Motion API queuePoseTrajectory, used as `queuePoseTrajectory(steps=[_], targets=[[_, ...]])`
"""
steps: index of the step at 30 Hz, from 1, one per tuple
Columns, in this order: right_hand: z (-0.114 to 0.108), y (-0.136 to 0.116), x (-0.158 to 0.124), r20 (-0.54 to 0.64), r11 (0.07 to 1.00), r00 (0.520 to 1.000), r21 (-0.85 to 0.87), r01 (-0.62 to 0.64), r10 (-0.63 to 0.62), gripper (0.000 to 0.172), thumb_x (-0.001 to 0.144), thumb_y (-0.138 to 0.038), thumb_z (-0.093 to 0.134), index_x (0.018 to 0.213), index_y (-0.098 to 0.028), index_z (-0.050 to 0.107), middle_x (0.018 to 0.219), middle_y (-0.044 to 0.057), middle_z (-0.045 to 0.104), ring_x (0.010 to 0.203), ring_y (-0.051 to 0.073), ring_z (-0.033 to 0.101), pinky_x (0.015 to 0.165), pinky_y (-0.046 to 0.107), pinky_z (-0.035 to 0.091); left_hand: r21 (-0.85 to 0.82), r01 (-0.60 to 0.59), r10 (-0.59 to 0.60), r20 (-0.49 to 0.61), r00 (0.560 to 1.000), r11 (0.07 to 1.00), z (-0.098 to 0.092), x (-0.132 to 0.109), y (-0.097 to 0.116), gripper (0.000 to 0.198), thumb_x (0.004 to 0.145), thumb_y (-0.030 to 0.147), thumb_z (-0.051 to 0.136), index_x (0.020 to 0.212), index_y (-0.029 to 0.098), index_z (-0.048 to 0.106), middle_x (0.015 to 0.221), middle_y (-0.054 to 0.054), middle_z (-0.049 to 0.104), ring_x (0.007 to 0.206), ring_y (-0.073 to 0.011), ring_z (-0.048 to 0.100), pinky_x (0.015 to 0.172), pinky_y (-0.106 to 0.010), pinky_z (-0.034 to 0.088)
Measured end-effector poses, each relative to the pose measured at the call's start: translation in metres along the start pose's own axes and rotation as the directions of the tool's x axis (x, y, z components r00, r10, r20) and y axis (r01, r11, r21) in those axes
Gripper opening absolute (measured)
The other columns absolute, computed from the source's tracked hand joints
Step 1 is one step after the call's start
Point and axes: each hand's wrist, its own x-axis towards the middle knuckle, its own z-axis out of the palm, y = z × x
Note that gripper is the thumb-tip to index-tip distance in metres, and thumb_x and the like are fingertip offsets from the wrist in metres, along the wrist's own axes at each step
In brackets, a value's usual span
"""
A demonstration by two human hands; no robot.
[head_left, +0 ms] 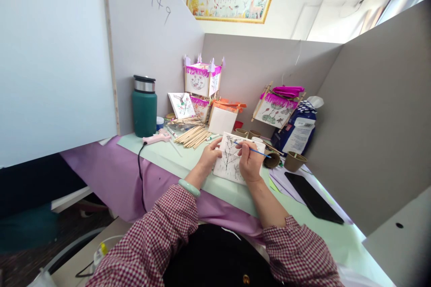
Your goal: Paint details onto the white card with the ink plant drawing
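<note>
A white square panel (222, 168) painted with dark branches and small plants is tilted up in front of me, over the near part of the table. At its left edge, my left hand (210, 156) grips it between thumb and fingers. My right hand (249, 161) is closed round a thin blue paintbrush (258, 151), with the brush's tip at the painted branches. Whether the tip touches the surface I cannot tell. A bundle of thin wooden sticks (192, 136) lies just beyond my left hand. Behind my right hand, a brown pot (272, 160) lies on its side.
A green bottle (144, 110) and a pink glue gun (156, 138) with a black cord are at the left. Paper lanterns (198, 81) stand at the back, another lantern (274, 110) leans at the right. A black phone (313, 197) lies at right. Grey partitions (262, 58) enclose the table.
</note>
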Motion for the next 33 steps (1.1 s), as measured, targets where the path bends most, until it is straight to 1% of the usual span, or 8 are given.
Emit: queuePoseTrajectory(steps=[7,12,15,19,27,33], targets=[[-0.0011,-0.0009,-0.0008,-0.007,1.0,1.0,0.002,0.009,-0.009,0.028,0.102,-0.033,0.04,0.09,-0.02,0.062,0.076,0.001,0.069,0.055,0.013,0.057,0.063,0.028,0.047,-0.008,0.0,0.0,0.007,1.0,1.0,0.0001,0.0004,0.0,0.076,0.049,0.008,0.052,0.123,0.017,0.068,0.091,-0.002,0.065,0.078,-0.0158,0.054,0.066,-0.023,0.042],[0.0004,-0.0029,0.0004,0.003,1.0,1.0,0.001,0.009,-0.009,0.03,0.103,-0.036,0.039,0.092,-0.02,0.063,0.077,0.001,0.07,0.055,0.013,0.059,0.065,0.029,0.048,-0.005,-0.006,0.006,0.011,1.0,1.0,-0.0004,0.0005,-0.0013,0.075,0.049,0.008,0.052,0.122,0.018,0.069,0.091,-0.001,0.065,0.076,-0.015,0.052,0.065,-0.022,0.041],[0.001,-0.0037,0.0007,0.007,1.0,1.0,-0.007,0.0,0.0,0.032,0.103,-0.038,0.038,0.092,-0.02,0.063,0.078,0.002,0.07,0.056,0.013,0.059,0.065,0.029,0.049,-0.006,-0.003,0.003,0.028,1.0,1.0,-0.0007,0.0001,-0.0012,0.076,0.05,0.009,0.052,0.124,0.018,0.067,0.09,-0.002,0.066,0.075,-0.0152,0.052,0.063,-0.022,0.041],[0.0012,-0.0045,0.0016,0.013,1.0,1.0,-0.01,0.003,-0.003,0.031,0.103,-0.036,0.039,0.091,-0.021,0.063,0.076,0.001,0.07,0.057,0.013,0.059,0.065,0.029,0.049,-0.007,0.006,-0.005,0.047,0.999,1.0,-0.0005,-0.0004,-0.0005,0.079,0.049,0.01,0.052,0.126,0.016,0.065,0.088,-0.002,0.066,0.072,-0.0153,0.052,0.062,-0.023,0.041],[0.0023,-0.0048,0.0013,0.021,1.0,1.0,-0.012,0.005,-0.005,0.03,0.102,-0.037,0.039,0.091,-0.021,0.063,0.076,0.001,0.07,0.056,0.014,0.059,0.064,0.029,0.049,-0.004,-0.002,0.002,0.042,0.999,1.0,-0.0001,-0.0012,0.0004,0.079,0.049,0.01,0.051,0.126,0.016,0.066,0.091,-0.003,0.068,0.075,-0.0162,0.054,0.063,-0.023,0.041],[0.001,-0.0048,0.0001,0.025,1.0,1.0,-0.01,0.019,-0.019,0.03,0.102,-0.036,0.039,0.09,-0.021,0.062,0.077,0.002,0.07,0.056,0.013,0.06,0.063,0.028,0.049,-0.008,-0.003,0.004,0.029,1.0,1.0,-0.0004,-0.0007,0.0003,0.078,0.049,0.008,0.051,0.125,0.017,0.067,0.089,-0.002,0.067,0.075,-0.0159,0.053,0.063,-0.023,0.042]])
